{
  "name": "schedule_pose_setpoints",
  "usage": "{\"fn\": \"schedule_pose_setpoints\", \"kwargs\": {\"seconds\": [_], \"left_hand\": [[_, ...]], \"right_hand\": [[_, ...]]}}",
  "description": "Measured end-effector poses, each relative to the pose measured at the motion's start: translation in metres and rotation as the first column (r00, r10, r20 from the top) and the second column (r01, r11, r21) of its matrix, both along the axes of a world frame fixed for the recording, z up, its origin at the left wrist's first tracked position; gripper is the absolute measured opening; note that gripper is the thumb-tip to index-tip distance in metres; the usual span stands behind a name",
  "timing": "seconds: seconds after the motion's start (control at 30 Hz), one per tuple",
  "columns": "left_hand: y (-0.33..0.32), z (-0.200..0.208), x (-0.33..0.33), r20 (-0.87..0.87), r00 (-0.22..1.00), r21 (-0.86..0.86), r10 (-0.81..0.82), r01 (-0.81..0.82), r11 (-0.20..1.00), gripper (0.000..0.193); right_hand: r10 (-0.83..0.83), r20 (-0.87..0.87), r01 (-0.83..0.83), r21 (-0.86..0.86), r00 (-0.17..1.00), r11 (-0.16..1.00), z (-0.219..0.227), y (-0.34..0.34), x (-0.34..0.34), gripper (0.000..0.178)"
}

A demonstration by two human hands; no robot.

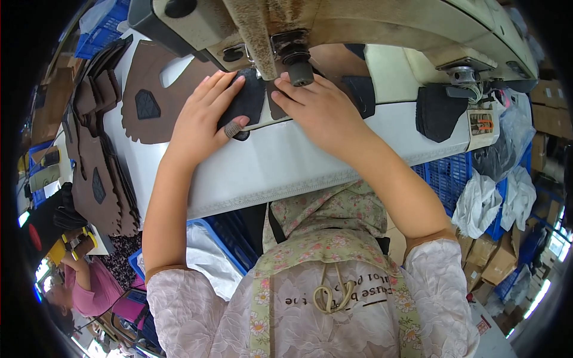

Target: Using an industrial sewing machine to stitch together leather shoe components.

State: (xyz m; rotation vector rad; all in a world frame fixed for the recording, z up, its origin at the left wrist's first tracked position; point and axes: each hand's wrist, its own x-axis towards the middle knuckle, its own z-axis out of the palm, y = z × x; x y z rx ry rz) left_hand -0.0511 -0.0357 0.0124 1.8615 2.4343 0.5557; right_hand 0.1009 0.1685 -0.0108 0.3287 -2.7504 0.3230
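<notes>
My left hand (pixel 200 122) lies flat with its fingers stretched over the brown cut piece (pixel 137 113) and the edge of a black patch (pixel 248 101). A grey band (pixel 232 129) wraps its thumb. Spread beside the presser foot of the sewing machine (pixel 382 27), my right hand (pixel 325 116) presses down on brown material. Another black piece (pixel 362 95) lies just right of that hand. The machine head hides the needle and some fingertips. A small dark pentagon patch (pixel 147 104) sits on the brown piece at the left.
Stacked black patches (pixel 440 112) lie at the table's right end. Brown cut pieces (pixel 98 179) hang in a pile at the left. The white table (pixel 268 161) has a ruler along its front edge. Blue crates (pixel 450 173) stand below right. A person in pink (pixel 98 286) sits lower left.
</notes>
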Motion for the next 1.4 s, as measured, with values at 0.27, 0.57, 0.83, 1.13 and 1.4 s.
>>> {"fn": "schedule_pose_setpoints", "kwargs": {"seconds": [0.27, 0.57, 0.83, 1.13, 1.4], "left_hand": [[-0.001, -0.001, -0.001, -0.017, 1.000, -0.019, -0.001, 0.000, 1.000, 0.063], [0.000, -0.004, 0.006, -0.103, 0.993, -0.025, 0.062, -0.065, 0.998, 0.058], [0.002, -0.007, 0.011, -0.100, 0.987, -0.041, 0.126, -0.131, 0.991, 0.056], [0.001, -0.011, 0.011, -0.141, 0.982, -0.021, 0.126, -0.130, 0.991, 0.055], [0.008, -0.015, 0.001, -0.196, 0.970, -0.023, 0.145, -0.152, 0.988, 0.052]], "right_hand": [[-0.009, -0.017, 0.007, -0.141, 1.000, 0.990, -0.004, -0.003, 0.003, 0.030], [-0.039, -0.095, 0.021, -0.183, 0.995, 0.983, -0.008, -0.001, 0.003, 0.027], [-0.031, -0.103, 0.013, -0.172, 0.994, 0.985, -0.006, -0.001, 0.004, 0.028], [-0.031, -0.111, 0.015, -0.140, 0.993, 0.990, -0.006, -0.001, 0.004, 0.032], [-0.050, -0.083, 0.043, -0.087, 0.995, 0.995, -0.005, 0.001, -0.004, 0.031]]}}
